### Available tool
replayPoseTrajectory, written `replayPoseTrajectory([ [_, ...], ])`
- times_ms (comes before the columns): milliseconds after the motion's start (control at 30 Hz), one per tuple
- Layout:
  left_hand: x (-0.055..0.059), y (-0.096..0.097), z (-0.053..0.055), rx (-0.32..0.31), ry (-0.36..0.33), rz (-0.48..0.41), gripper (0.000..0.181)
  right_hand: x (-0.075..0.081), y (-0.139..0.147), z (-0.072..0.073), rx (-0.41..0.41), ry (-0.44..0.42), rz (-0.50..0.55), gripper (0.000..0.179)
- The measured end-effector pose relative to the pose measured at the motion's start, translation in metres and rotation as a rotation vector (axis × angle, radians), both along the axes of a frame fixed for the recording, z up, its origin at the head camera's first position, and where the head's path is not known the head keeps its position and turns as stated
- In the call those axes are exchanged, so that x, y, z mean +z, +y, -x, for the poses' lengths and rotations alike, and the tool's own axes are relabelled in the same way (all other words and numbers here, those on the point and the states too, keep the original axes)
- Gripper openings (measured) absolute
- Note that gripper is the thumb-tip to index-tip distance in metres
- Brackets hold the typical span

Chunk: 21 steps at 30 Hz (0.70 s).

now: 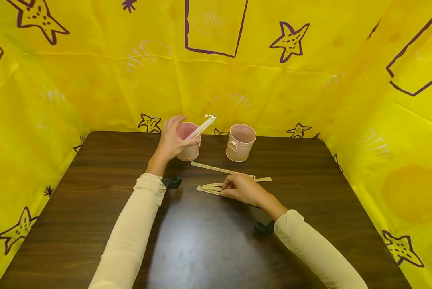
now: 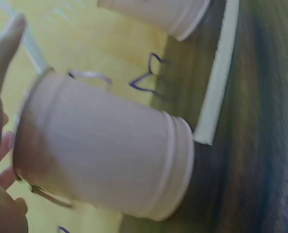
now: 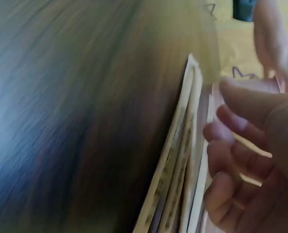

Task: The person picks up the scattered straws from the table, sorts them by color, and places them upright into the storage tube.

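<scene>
Two pale pink pails stand side by side near the far edge of a dark wood-grain table, a small gap between them. The left pail holds a few paper-wrapped straws that lean against its right rim, their crumpled ends sticking up and out to the right. The left hand is spread wide around the mouth of that pail, thumb stretched across the near side and fingers at the far left; it grips no straws, and whether it touches the rim I cannot tell. The right pail stands upright too, with a small handle on its near side.

In front of the pails, a lone wrapped straw lies at a slant, its left end near the base of the left pail. Nearer the person, a loose bunch of wrapped straws lies fanned out, dark print showing on the wrappers in the right wrist view. The right hand hangs over this bunch with fingers loosely bent and a gap below the thumb, nothing visibly pinched; contact with the straws is unclear. Cream sleeves cover both forearms, and a yellow backdrop with purple-outlined starfish surrounds the table
</scene>
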<state>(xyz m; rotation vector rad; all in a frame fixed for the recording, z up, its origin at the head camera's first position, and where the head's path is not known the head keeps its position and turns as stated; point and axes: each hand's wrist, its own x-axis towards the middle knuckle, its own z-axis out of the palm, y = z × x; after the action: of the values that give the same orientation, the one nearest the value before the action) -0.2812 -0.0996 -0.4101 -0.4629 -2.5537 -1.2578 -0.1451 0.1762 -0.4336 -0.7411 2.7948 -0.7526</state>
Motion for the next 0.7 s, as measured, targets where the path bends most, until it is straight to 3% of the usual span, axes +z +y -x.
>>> replayPoseTrajectory([
  [167, 0.022, 0.013, -0.014, -0.008, 0.13, -0.141, 0.066, -0.001, 0.018, -0.012, -0.008, 0.142, -0.138, 0.026],
  [333, 0.044, 0.036, -0.036, -0.15, 0.277, -0.239, 0.041, -0.001, 0.029, -0.007, -0.026, 0.154, -0.08, 0.037],
  [467, 0.052, 0.06, -0.051, -0.274, 0.373, -0.232, 0.031, -0.001, 0.031, 0.002, -0.021, 0.117, -0.016, 0.038],
  [567, 0.053, 0.079, -0.06, -0.374, 0.354, -0.184, 0.029, -0.001, 0.029, 0.006, -0.017, 0.091, -0.035, 0.036],
  [700, 0.05, 0.101, -0.063, -0.425, 0.275, -0.063, 0.032, -0.004, 0.025, 0.008, -0.005, 0.074, -0.088, 0.032],
])
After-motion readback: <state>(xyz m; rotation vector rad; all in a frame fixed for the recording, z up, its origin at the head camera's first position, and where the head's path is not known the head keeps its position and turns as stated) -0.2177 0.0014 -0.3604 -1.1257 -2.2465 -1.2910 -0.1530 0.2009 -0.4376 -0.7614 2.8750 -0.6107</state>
